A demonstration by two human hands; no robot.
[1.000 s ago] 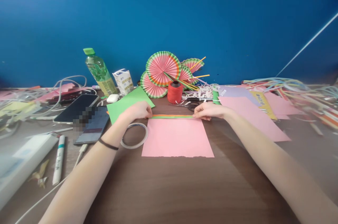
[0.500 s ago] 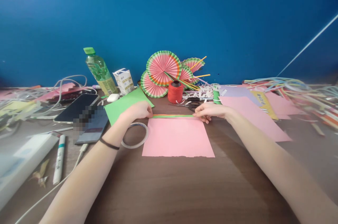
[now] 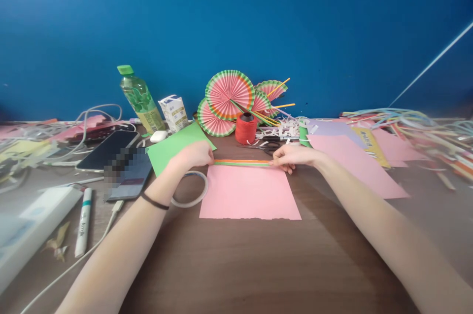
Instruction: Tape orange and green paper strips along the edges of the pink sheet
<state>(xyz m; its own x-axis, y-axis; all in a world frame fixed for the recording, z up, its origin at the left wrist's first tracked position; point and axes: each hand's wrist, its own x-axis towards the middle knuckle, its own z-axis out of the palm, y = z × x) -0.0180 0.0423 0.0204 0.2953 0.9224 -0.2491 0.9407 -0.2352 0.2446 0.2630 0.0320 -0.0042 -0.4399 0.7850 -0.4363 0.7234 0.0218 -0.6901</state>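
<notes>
A pink sheet of paper (image 3: 249,193) lies on the brown table, its near edge ragged. Along its far edge runs a narrow paper strip (image 3: 241,162) in orange and green; whether it is joined to the sheet I cannot tell. My left hand (image 3: 197,154) pinches the strip's left end, fingers curled. At the right end my right hand (image 3: 288,156) grips it between thumb and fingers. A roll of clear tape (image 3: 206,191) rests just left of the sheet, partly behind my left wrist. Under my left hand a green sheet (image 3: 188,137) pokes out.
Folded paper fans (image 3: 229,94) lean at the back beside a red thread spool (image 3: 246,128) and scissors (image 3: 271,146). A green-capped bottle (image 3: 141,99), small carton (image 3: 173,113), phones (image 3: 109,150) and a marker (image 3: 83,223) stand or lie left. More pink paper (image 3: 354,161) is right.
The strip has tipped between my fingers, so more of its orange band shows along the top. Both hands stay in nearly the same place.
</notes>
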